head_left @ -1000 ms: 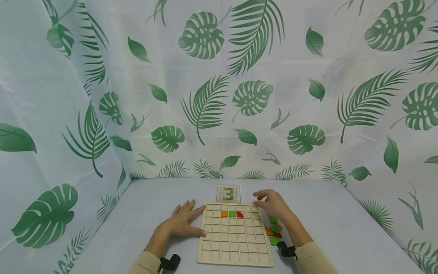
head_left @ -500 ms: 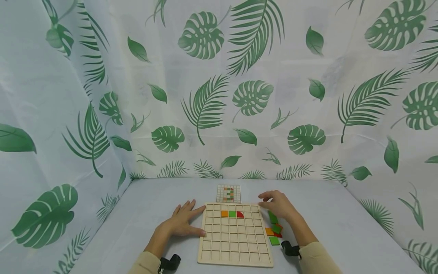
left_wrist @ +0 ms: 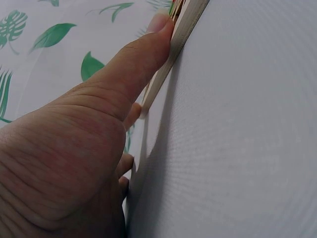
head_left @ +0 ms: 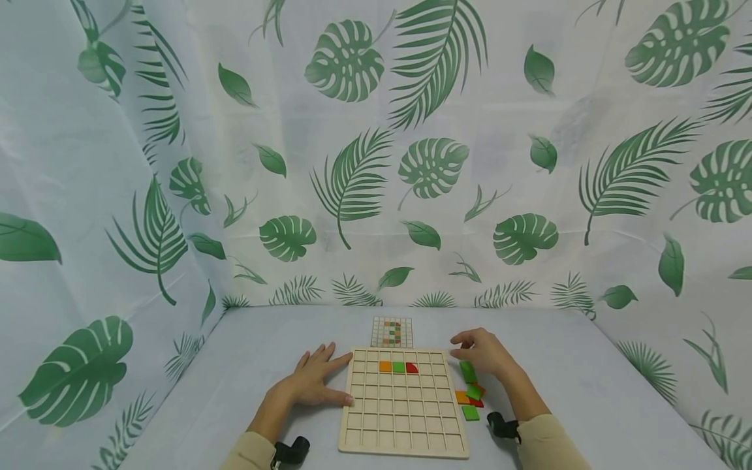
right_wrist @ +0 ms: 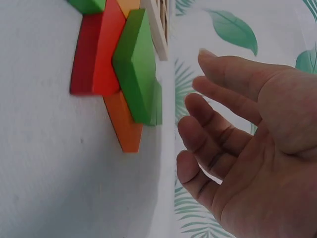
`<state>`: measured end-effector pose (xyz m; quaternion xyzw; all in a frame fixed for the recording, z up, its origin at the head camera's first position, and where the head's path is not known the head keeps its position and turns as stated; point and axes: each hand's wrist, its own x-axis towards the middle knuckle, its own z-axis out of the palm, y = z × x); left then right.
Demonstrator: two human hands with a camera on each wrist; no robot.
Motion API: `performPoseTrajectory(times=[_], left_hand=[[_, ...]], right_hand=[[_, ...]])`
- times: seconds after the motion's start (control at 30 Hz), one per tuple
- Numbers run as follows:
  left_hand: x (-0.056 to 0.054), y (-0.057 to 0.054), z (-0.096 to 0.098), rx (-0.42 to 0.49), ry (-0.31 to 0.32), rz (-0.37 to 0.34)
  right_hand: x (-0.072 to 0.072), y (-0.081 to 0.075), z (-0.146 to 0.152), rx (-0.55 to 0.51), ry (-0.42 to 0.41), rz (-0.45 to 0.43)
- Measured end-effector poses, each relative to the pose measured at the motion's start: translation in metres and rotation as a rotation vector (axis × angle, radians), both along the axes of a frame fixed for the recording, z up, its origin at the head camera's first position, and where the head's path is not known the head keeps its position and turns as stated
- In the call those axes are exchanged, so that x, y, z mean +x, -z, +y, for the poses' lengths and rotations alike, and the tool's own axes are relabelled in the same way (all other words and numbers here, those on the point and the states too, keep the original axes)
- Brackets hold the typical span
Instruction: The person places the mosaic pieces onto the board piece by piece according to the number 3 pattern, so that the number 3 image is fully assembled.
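Observation:
A wooden grid board lies on the white table. One of its upper rows holds an orange square tile, a green square tile and a red rounded-corner tile. My left hand spreads its fingers at the board's left side, thumb and index finger at the edge; the left wrist view shows the thumb against that edge. Beyond the board's upper right corner hovers my right hand, fingers loosely bent with nothing between them. Below it lie loose tiles, including a green one against a red one.
A small card with a printed grid of coloured shapes lies behind the board. Along the board's right edge, the heap also includes an orange tile and a green tile. A leaf-printed curtain hangs behind the table.
My right hand has drawn back to the right from the board's upper right corner, uncovering more of the upper green tile. My left hand and the tiles on the board have stayed put.

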<state>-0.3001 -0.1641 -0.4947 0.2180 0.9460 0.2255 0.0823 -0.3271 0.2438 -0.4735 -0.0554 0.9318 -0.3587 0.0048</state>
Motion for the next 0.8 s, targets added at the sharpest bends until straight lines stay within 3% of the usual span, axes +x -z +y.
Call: performPoseTrajectory(times=[0.43,0.8], left_hand=[[-0.0001,-0.0004,-0.0005,0.006,-0.002,-0.004],[-0.0036,0.0024,-0.0006,-0.017,-0.005,0.005]], right_hand=[[-0.0044,0.0074,0.0091,0.049,0.0,-0.057],[0.0011,0.0036,0.0085,0.12,0.045,-0.067]])
